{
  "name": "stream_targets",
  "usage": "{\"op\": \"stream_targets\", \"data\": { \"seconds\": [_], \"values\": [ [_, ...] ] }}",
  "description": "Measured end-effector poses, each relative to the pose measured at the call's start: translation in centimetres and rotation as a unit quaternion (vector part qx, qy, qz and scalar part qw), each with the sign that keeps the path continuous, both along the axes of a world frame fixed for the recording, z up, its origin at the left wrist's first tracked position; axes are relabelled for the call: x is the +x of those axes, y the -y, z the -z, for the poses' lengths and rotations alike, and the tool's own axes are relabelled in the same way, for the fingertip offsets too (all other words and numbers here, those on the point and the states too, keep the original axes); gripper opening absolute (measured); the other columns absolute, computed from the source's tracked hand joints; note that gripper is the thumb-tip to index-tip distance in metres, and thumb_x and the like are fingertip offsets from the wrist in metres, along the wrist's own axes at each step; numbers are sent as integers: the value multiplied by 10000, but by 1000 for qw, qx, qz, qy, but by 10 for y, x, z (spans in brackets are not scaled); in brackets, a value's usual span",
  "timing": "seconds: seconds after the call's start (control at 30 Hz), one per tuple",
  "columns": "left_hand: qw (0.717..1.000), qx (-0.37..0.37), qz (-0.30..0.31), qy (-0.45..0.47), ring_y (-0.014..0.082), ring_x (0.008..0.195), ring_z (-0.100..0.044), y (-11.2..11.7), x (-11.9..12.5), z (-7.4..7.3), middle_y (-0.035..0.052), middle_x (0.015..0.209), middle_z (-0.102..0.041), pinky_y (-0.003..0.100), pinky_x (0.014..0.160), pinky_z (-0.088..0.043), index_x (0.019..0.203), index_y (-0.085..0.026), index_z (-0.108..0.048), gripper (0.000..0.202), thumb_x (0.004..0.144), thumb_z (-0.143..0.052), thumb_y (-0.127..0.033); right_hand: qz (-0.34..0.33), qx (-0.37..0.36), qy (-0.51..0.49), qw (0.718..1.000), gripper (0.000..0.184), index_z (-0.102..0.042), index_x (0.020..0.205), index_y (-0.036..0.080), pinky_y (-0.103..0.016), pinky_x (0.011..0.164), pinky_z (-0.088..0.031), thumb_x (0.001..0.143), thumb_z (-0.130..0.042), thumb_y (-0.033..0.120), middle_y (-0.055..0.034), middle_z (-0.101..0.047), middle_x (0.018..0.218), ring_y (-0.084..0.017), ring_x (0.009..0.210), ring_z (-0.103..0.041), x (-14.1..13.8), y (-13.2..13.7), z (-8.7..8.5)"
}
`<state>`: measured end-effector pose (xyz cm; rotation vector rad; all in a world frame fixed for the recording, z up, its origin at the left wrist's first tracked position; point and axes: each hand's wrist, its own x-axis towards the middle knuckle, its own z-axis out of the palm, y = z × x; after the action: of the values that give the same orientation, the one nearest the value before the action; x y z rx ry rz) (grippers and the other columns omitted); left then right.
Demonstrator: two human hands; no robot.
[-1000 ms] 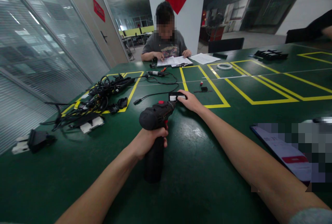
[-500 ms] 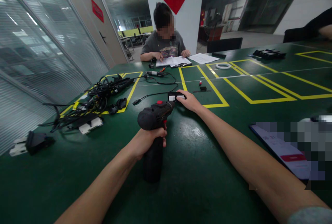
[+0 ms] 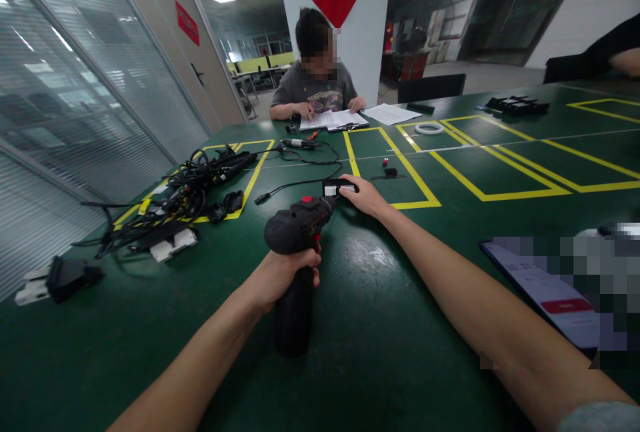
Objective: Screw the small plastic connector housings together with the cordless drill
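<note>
A black cordless drill (image 3: 295, 227) with a red switch on top is gripped by my left hand (image 3: 285, 275), fingers wrapped round its handle near the red trigger. Its chuck points away from me, and the tip is at a small black and white box-shaped part (image 3: 331, 188). Whether the bit touches that part I cannot tell. My right hand (image 3: 364, 196) is closed on the part's right end and steadies it on the green table (image 3: 380, 325). Some of the part is hidden behind the drill's nose and my fingers.
Tangled black cables (image 3: 195, 185) and black-and-white parts (image 3: 174, 244) lie at left. A tape roll (image 3: 429, 129) sits among yellow tape outlines. Opposite me a person (image 3: 315, 85) handles papers (image 3: 340, 119). A phone-like device (image 3: 540, 292) lies at right, partly blurred.
Almost nothing differs. The view has shifted very slightly; both hands, the drill and the small part keep the same places relative to each other.
</note>
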<state>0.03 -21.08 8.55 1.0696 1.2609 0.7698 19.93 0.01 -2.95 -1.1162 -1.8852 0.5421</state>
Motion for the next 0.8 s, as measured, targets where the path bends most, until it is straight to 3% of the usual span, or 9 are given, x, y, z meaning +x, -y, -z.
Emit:
{"op": "stream_targets", "data": {
  "seconds": [0.23,0.8],
  "values": [
    [1000,8,13,-21,114,513,-547,-1,0,-1,-28,583,-551,245,562,-392,815,-160,-539,211,664,-657,-251,1,-6,-9,1000,419,-662,1253,203,-396,1048,-454,861,-596,334,-75,-685,1261,-255,1156,-628,-1,0,0],
    [1000,-11,-11,4,113,528,-557,-1,-1,2,12,714,-605,257,560,-392,876,-137,-586,278,643,-682,-255,2,0,1,1000,411,-656,1253,207,-403,1045,-453,869,-589,337,-77,-683,1264,-258,1160,-625,0,0,0]
  ]
}}
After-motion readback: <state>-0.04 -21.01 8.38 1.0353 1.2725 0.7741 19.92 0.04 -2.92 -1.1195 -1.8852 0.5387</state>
